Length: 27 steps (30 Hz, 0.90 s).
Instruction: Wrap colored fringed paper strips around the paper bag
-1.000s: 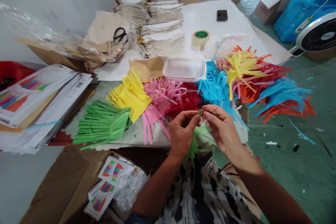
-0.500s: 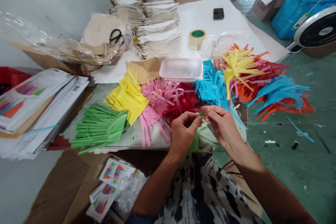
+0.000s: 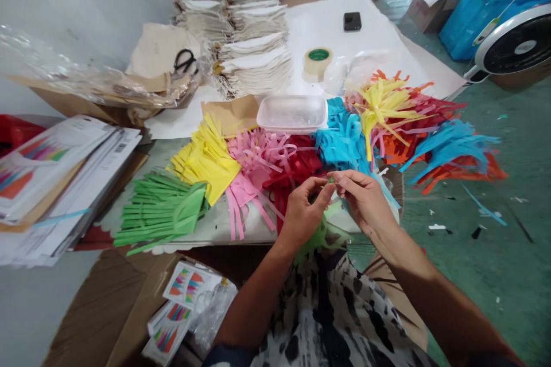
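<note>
My left hand is closed, thumb and forefinger pinching the twisted top of a green paper tassel, whose fringe hangs below by my lap. Fingertips of my right hand are pinched at the same small green tip, against the left fingers; any thread there is too small to make out. Fringed paper bundles lie along the table just beyond: green, yellow, pink, dark red and blue. A pile with a yellow tassel on top sits to the right.
Behind the bundles stand a clear plastic tub, a tape roll and stacked off-white bundles. Scissors lie at left beside plastic wrap. Printed sheets rest at far left. A fan and blue crate are at right.
Both hands stay together at the tassel's tip, with less of the green tip showing between the fingers now. The whole view has shifted slightly; the table things have not moved.
</note>
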Each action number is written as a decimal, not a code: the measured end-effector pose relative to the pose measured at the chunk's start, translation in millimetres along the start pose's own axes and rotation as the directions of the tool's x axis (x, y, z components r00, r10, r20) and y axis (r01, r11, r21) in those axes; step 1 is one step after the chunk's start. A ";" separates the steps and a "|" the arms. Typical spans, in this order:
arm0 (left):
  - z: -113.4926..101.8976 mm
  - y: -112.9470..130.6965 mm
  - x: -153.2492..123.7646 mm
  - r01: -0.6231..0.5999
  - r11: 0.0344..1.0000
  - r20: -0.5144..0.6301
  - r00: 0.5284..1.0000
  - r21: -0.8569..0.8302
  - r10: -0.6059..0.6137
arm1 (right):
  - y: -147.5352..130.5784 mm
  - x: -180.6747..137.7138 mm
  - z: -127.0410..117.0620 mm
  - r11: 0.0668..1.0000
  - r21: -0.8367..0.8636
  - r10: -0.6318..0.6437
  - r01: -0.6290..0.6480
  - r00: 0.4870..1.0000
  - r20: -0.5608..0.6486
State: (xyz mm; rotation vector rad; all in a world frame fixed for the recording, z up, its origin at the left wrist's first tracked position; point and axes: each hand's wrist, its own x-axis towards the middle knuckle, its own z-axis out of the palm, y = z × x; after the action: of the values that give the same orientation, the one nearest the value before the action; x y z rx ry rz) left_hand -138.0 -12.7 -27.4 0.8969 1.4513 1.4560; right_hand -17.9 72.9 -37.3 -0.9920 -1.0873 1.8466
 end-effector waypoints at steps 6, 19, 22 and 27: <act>2.5 4.0 0.4 0.003 0.996 0.066 0.998 0.085 -0.009 | -5.8 5.5 -5.9 0.999 0.040 0.018 -0.016 0.999 -0.043; -11.6 72.4 22.7 -0.276 0.871 0.220 0.955 0.407 0.200 | -33.0 -5.6 -35.9 0.976 0.216 0.040 -0.018 0.995 -0.097; 3.3 114.6 65.1 -0.574 0.470 0.273 0.781 0.671 0.562 | -34.4 -9.0 -52.7 0.959 0.280 0.094 -0.051 0.985 -0.143; 58.2 109.0 140.7 -0.776 0.066 0.535 0.490 0.627 0.688 | -25.2 -16.9 -66.7 0.952 0.303 0.095 -0.045 0.984 -0.153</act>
State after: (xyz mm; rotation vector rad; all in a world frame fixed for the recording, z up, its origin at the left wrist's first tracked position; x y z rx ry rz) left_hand -144.7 145.5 72.5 2.6652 1.6773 1.2136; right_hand 53.6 88.2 -32.7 -0.9927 -0.6572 1.8790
